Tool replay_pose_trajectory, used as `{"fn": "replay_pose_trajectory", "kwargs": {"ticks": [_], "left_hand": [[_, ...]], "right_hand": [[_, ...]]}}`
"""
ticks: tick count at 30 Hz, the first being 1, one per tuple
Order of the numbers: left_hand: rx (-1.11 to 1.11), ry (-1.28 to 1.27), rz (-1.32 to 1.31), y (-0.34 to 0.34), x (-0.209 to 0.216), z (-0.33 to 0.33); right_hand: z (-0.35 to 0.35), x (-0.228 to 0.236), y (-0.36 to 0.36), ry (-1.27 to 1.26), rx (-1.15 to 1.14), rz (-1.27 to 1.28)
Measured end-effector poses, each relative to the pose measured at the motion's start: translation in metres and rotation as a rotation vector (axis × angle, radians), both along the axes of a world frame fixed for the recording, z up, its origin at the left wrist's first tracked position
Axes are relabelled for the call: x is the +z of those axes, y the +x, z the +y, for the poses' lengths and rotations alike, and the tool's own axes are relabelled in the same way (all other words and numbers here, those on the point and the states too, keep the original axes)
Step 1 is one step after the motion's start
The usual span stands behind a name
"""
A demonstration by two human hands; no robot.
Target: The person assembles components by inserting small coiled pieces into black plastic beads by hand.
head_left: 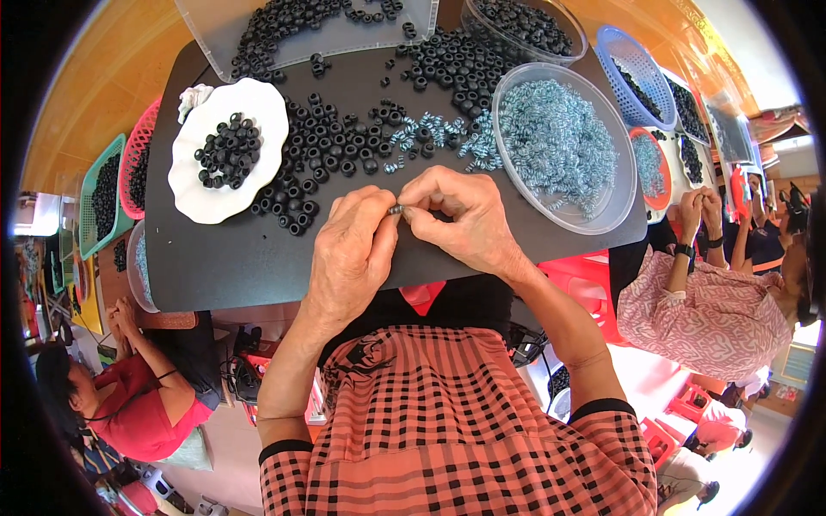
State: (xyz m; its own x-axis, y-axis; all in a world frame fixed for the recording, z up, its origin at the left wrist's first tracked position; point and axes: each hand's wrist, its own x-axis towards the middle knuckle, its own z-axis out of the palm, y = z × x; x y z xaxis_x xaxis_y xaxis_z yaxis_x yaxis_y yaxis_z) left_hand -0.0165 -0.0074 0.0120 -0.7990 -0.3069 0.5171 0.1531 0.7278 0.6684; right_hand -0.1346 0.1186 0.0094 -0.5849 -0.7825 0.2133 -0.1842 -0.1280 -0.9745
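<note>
Over the near edge of the dark table, my left hand (351,249) and my right hand (465,222) meet fingertip to fingertip. Between my left thumb and forefinger is a small black plastic part (396,209). My right thumb and forefinger pinch right beside it, and what they hold is mostly hidden. Just beyond my hands lie many loose black plastic caps (331,142), round with holes. Small bluish metal coil springs (430,131) are scattered to their right. More springs (555,129) fill a round clear tub (621,185) by my right hand.
A white scalloped plate (194,176) on the left holds black parts (228,153). A clear bin (211,43) and clear bowl (578,52) stand at the back. Blue (615,47), pink (133,150) and green (89,202) baskets flank the table. Co-workers sit left (155,396) and right (705,310).
</note>
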Motion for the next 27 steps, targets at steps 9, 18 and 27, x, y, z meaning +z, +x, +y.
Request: {"fn": "replay_pose_trajectory", "kwargs": {"ticks": [9,18,27], "left_hand": [[-0.006,0.063,-0.045,0.004,0.001,0.000],[-0.069,0.113,-0.076,0.002,0.002,-0.005],[-0.153,0.494,-0.297,0.001,0.016,-0.008]], "right_hand": [[0.000,0.005,-0.001,0.025,0.033,0.020],[-0.001,-0.004,-0.001,0.006,0.031,-0.038],[0.002,-0.001,-0.004,0.047,0.081,-0.098]]}}
